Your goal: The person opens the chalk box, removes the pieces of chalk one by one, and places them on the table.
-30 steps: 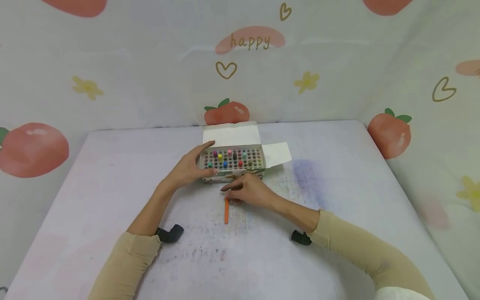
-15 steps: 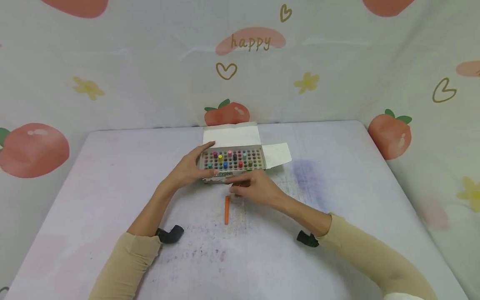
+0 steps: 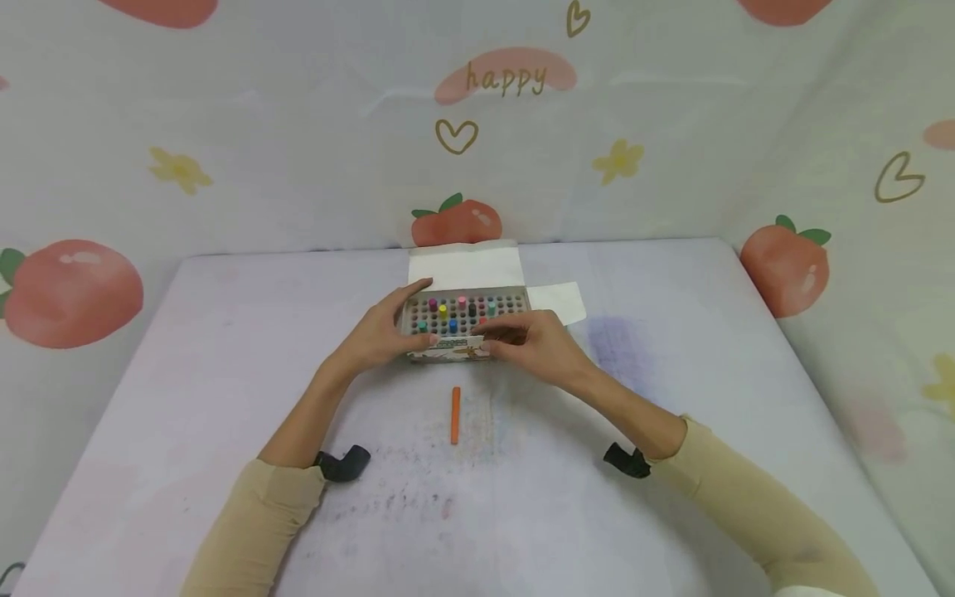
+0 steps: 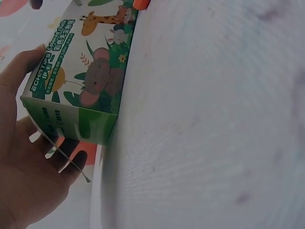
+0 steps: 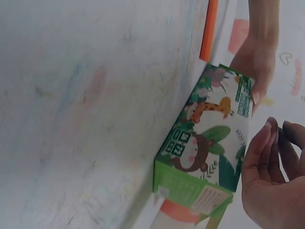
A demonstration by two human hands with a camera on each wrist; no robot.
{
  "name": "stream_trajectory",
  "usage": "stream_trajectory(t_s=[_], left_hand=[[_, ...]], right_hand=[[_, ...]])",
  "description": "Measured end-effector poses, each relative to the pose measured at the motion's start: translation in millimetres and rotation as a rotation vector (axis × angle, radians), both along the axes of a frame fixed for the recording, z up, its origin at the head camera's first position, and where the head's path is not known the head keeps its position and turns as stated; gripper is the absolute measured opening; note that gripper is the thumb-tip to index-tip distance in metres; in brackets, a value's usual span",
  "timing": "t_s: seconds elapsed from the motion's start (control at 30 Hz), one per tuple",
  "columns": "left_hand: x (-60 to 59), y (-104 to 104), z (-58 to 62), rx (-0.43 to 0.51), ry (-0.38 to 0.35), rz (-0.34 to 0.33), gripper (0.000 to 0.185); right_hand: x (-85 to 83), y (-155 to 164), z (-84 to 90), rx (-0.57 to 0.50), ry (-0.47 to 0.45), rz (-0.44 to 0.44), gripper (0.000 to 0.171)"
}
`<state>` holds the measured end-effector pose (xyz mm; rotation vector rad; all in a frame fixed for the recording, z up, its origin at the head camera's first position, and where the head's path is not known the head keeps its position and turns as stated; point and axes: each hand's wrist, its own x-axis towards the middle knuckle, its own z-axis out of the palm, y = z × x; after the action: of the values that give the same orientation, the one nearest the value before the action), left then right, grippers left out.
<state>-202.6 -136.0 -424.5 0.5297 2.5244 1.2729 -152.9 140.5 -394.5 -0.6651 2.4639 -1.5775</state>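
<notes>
A chalk box (image 3: 448, 351), printed with animals, stands at the table's centre with its lid raised. Its grid of holes holds several coloured chalks, among them a yellow chalk (image 3: 443, 312) and a blue chalk (image 3: 453, 326). My left hand (image 3: 376, 336) grips the box's left end, thumb at the front edge and index finger reaching to the back. Over the front right part is my right hand (image 3: 540, 344), fingers bent, thumb and fingertips close together. Whether anything is pinched there is hidden. An orange chalk (image 3: 455, 415) lies on the table in front of the box.
The raised lid (image 3: 466, 265) stands behind the box, and a side flap (image 3: 559, 303) sticks out to the right. Coloured smudges mark the white table (image 3: 418, 531). A printed cloth wall (image 3: 336, 182) rises behind it.
My right hand has moved from near the orange chalk up and right, to over the box's front right. My left hand stays on the box. The orange chalk lies where it was.
</notes>
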Motion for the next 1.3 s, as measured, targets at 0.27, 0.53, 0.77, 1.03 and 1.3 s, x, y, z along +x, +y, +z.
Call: stream_trajectory(t_s=[0.27, 0.53, 0.77, 1.03, 1.3], left_hand=[[0.4, 1.0, 0.3, -0.001, -0.006, 0.001, 0.091], [-2.7, -1.1, 0.7, -0.010, 0.004, 0.003, 0.092], [-2.7, 0.6, -0.3, 0.008, -0.015, 0.004, 0.091], [-2.2, 0.4, -3.1, 0.014, -0.003, 0.000, 0.090], [-2.0, 0.2, -3.2, 0.018, -0.008, 0.002, 0.091]], right_hand=[[-7.2, 9.5, 3.5, 0.004, 0.041, -0.035, 0.020], [-16.6, 14.8, 4.9, 0.065, 0.096, -0.086, 0.018], [-20.2, 20.5, 1.0, 0.098, 0.091, -0.153, 0.017], [-24.7, 24.3, -1.2, 0.129, 0.065, -0.125, 0.019], [-29.5, 24.0, 1.3, 0.225, 0.011, -0.109, 0.020]])
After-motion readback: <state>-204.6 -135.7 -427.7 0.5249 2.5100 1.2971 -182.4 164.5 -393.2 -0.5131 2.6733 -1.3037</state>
